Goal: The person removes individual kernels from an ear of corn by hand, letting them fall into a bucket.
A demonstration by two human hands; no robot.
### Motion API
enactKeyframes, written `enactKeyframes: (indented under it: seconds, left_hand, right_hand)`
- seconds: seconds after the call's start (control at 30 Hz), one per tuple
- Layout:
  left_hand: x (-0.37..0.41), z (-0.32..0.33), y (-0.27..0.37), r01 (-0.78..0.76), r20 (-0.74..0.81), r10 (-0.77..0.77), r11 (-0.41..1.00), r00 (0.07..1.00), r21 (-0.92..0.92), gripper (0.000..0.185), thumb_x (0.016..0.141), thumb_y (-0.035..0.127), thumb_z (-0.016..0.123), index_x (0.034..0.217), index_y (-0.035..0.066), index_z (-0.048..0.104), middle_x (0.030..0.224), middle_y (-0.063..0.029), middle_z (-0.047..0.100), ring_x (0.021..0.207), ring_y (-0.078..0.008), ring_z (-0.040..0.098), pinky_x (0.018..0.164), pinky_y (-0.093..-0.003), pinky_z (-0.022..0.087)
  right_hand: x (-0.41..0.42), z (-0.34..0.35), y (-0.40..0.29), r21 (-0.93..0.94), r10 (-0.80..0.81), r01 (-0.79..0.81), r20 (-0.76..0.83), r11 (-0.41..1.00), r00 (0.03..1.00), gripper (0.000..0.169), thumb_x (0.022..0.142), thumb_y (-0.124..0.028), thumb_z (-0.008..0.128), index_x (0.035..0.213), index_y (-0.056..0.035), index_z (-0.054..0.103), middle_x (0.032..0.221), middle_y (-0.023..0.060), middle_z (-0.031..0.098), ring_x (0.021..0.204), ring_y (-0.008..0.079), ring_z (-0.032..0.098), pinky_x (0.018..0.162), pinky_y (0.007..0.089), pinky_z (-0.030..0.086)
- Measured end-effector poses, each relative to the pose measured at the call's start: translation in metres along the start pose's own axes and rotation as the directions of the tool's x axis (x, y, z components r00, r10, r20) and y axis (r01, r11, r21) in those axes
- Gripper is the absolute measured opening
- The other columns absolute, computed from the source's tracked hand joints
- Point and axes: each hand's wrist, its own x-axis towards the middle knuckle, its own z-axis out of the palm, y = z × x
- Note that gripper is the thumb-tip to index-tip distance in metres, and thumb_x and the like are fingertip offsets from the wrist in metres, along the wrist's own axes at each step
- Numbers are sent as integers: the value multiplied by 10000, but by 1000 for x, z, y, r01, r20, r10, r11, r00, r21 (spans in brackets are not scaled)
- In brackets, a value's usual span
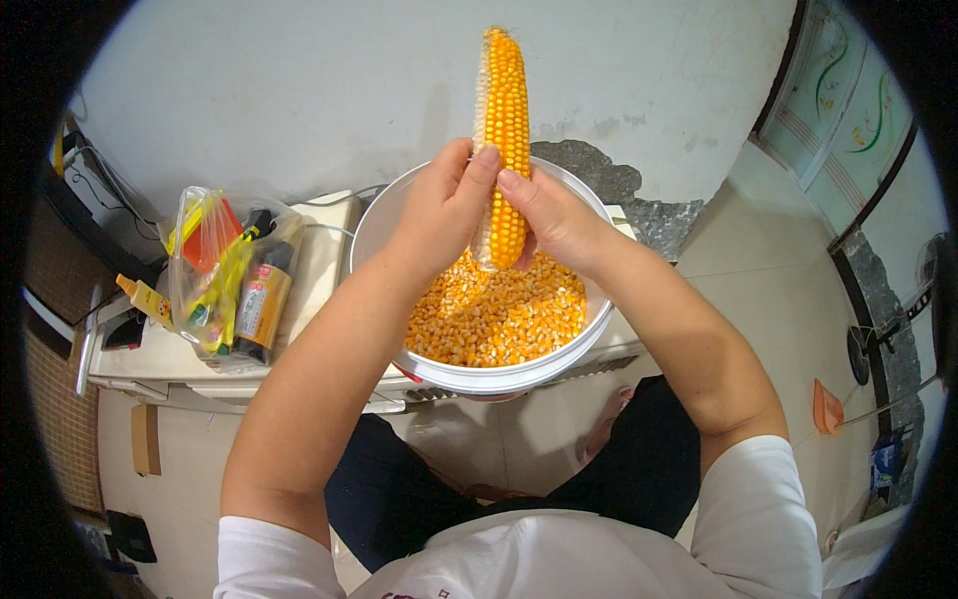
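Note:
An ear of dried yellow corn stands nearly upright between my two hands, above a white plastic bucket. Its left side is bare pale cob, stripped of kernels; rows of kernels cover the rest. My left hand grips the ear from the left, with its thumb on the kernels near the stripped edge. From the right my right hand holds the lower part, its thumb tip close to the left thumb. Loose corn kernels lie in the bucket below. Fingers behind the ear are partly hidden.
The bucket rests on a low cream-coloured surface against a wall with peeling plaster. To its left sits a clear plastic bag holding a dark labelled bottle and packets. On the floor at right is an orange dustpan.

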Motion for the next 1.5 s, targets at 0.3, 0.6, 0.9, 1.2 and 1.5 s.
enactKeyframes:
  seconds: [0.3, 0.6, 0.9, 1.2, 1.5]
  left_hand:
    - [0, -2, -7, -31, -37, 29, 998, 999, -56, 380, 940, 349, 359, 958, 2, 512, 786, -95, 562, 741, -156, 529, 671, -302, 428]
    - [1, -6, -12, -61, -48, 70, 983, 996, 175, 397, 915, 400, 392, 960, 22, 503, 804, -167, 579, 725, -286, 562, 650, -363, 434]
    - [1, -2, -12, -123, -69, 129, 989, 989, 85, 360, 942, 346, 351, 937, 21, 503, 817, -159, 574, 753, -256, 558, 680, -348, 427]
    - [0, -3, -5, -78, -80, 91, 985, 993, 152, 376, 947, 339, 338, 919, 3, 502, 756, -138, 557, 696, -209, 530, 655, -327, 426]
    - [2, -3, -11, -105, -148, 110, 993, 983, 46, 365, 944, 323, 340, 902, 1, 507, 730, -144, 549, 680, -228, 528, 641, -341, 422]
  right_hand:
    - [0, -2, -2, 8, 42, -43, 47, 999, 998, 479, 869, -490, 416, 1051, -46, 413, 723, 50, 525, 522, 110, 514, 408, 223, 419]
    - [-2, 3, -6, -76, 54, -50, 61, 996, 997, 407, 832, -355, 537, 1072, -52, 413, 754, 38, 535, 546, 95, 521, 412, 214, 421]
    - [-2, -3, -6, -6, 84, -84, 127, 996, 988, 416, 788, -263, 599, 1089, -46, 411, 805, 55, 558, 597, 106, 568, 439, 218, 462]
    - [-4, 2, -8, -131, 133, -114, 140, 985, 981, 433, 780, -248, 594, 1113, -46, 405, 852, 58, 555, 666, 122, 579, 456, 246, 487]
    - [-4, 1, -7, -132, 159, -140, 147, 981, 976, 415, 769, -246, 598, 1087, -53, 413, 854, 66, 553, 650, 134, 577, 457, 249, 486]
